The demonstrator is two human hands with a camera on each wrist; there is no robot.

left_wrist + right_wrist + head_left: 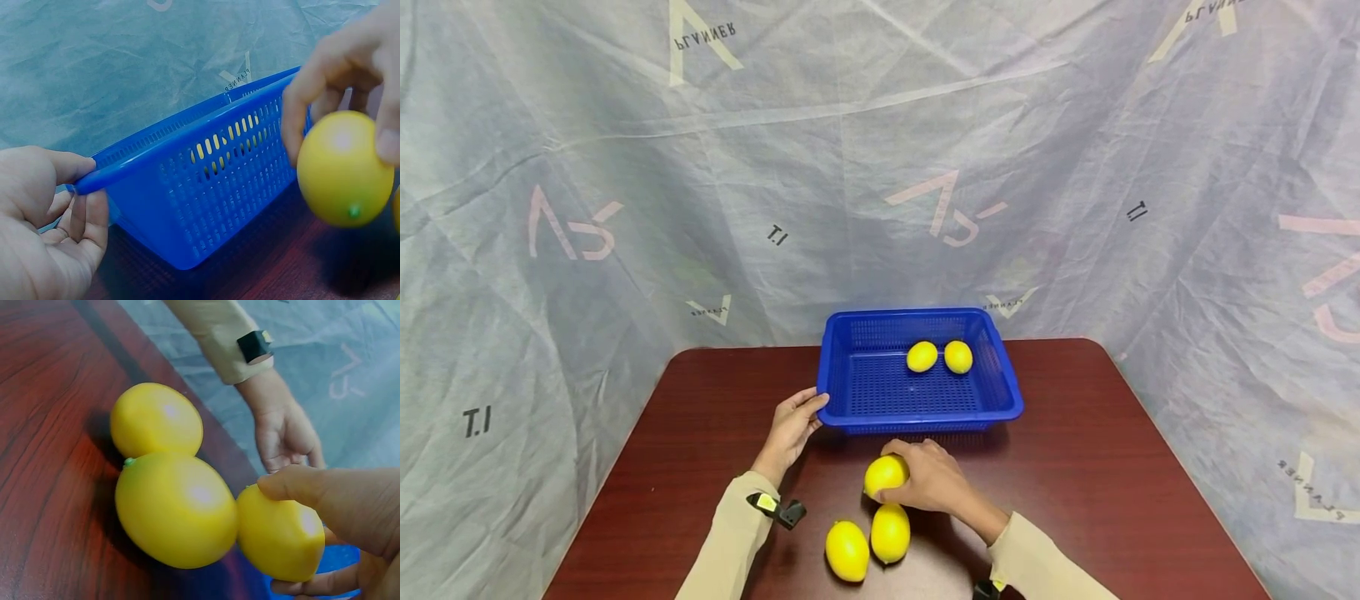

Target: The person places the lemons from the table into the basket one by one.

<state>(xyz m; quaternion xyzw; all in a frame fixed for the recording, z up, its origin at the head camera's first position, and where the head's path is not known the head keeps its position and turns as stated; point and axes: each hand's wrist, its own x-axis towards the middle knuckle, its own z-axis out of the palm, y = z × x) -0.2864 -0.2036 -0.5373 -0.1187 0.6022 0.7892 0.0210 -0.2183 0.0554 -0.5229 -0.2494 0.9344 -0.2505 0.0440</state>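
My left hand point(792, 425) grips the near-left corner of a blue plastic basket point(917, 419), thumb over the rim and fingers beneath it, as the left wrist view shows. Between the thumb and fingers of my right hand point(931, 477) is a yellow lemon point(886, 476), in front of the basket's near side. In the left wrist view this held lemon point(345, 169) has a small green tip and a shadow on the table below. Two more lemons lie side by side nearer to me, one lemon point(891, 533) just below the held one and another lemon point(847, 551) to its left.
Inside the basket, toward its back right, sit a lemon point(922, 357) and a second lemon point(958, 357). The dark red wooden table point(1097, 467) carries everything. A grey printed cloth point(842, 167) hangs behind the table and along both sides.
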